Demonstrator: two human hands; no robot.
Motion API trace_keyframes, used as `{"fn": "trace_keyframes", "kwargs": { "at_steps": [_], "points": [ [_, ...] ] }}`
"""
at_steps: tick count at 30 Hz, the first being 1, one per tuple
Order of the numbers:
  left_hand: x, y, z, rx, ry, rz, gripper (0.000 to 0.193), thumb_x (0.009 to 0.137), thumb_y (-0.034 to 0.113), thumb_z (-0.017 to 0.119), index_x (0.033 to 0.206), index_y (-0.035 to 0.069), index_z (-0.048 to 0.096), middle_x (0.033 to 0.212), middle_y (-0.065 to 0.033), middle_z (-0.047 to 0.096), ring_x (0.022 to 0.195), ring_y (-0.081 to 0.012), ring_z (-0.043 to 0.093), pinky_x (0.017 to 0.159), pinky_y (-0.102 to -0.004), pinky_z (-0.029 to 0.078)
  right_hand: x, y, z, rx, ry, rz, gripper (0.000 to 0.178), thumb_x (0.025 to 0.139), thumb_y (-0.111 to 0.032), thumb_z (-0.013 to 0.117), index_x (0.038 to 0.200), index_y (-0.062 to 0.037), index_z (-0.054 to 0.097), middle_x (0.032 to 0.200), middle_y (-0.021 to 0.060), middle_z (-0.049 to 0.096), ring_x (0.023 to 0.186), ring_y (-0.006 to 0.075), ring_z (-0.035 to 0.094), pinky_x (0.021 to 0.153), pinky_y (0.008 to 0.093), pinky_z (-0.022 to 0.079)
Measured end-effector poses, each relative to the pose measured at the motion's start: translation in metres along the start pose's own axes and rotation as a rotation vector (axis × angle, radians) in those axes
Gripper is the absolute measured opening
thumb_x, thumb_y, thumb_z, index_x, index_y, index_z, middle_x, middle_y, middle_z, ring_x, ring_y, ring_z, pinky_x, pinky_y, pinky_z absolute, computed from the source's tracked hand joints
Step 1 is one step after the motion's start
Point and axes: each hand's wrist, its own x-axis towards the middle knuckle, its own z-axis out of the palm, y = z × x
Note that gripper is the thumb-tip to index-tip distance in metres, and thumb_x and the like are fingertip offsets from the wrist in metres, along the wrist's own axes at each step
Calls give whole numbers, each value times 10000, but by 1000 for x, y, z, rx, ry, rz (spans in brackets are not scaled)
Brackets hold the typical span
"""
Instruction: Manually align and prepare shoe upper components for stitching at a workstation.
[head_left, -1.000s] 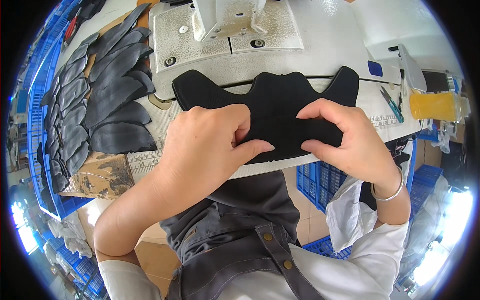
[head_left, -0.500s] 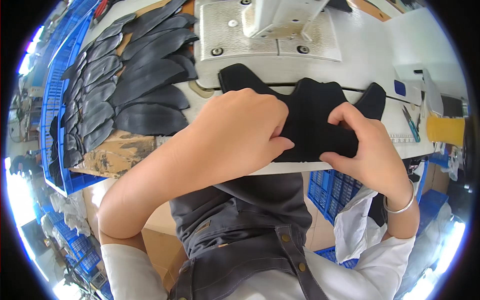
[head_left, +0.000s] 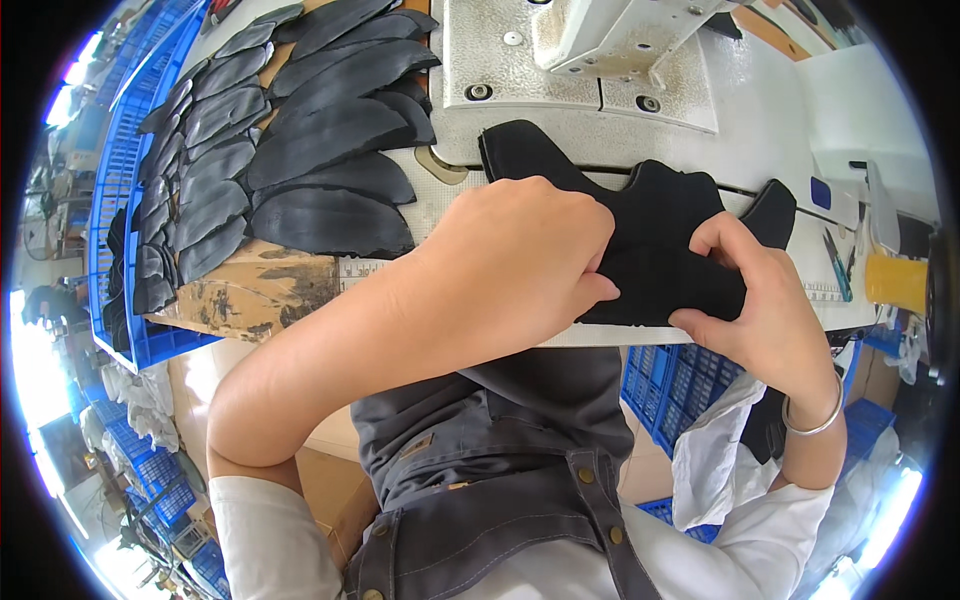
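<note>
A black cut piece of thick, soft-looking material (head_left: 655, 255) with a wavy, lobed far edge lies flat on the white machine bed at the front of the table. My left hand (head_left: 535, 255) is closed on its left part, fingers curled under and hidden, thumb pointing right. At the right part my right hand (head_left: 765, 290) bends around the piece; its index finger curls on top and its thumb rests by the near edge. Its other fingers are hidden. Just beyond the piece, a white machine, like a sewing machine (head_left: 620, 50), stands on a metal plate.
Stacked rows of dark, leaf-shaped pieces (head_left: 330, 140) cover a stained wooden board (head_left: 255, 290) at the left, beside a blue crate (head_left: 125, 200). Snips (head_left: 838, 262) and a yellow roll (head_left: 897, 283) are at the right. Blue crates (head_left: 675, 390) stand below the table edge.
The whole scene has shifted slightly to the right in view. Both hands and the black piece keep the same places relative to each other and the machine.
</note>
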Motion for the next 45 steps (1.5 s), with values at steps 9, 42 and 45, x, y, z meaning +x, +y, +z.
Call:
{"fn": "trace_keyframes", "kwargs": {
  "at_steps": [9, 42, 45],
  "points": [
    [-18, 53, 18, 755, 201, -180, 394, 620, 324, 732, 895, 66, 619, 1044, -75, 605, 993, -243, 597, 741, -373, 491, 1, 1, -5, -77, -58, 16, 430, 672, -124, 759, 990, -56, 478, 833, 158, 610, 727, 362, 588, 635, 410, 449],
    [-8, 40, 75, 569, 198, 151, 622, 742, 399, 651, 1342, 283, 539, 1467, -121, 398, 1339, -299, 392, 1073, -436, 316, -20, 47, -31, 123, -54, 102, 240, 789, -134, 733, 702, -16, 543, 587, 38, 528, 522, 106, 487, 492, 255, 382],
    [-7, 41, 75, 567, 198, 149, 615, 747, 391, 648, 1341, 277, 540, 1464, -114, 401, 1335, -301, 395, 1070, -441, 317, -21, 45, -30, 100, -40, 111, 239, 777, -123, 732, 691, -18, 535, 591, 51, 524, 527, 136, 506, 496, 272, 388]
  ]
}}
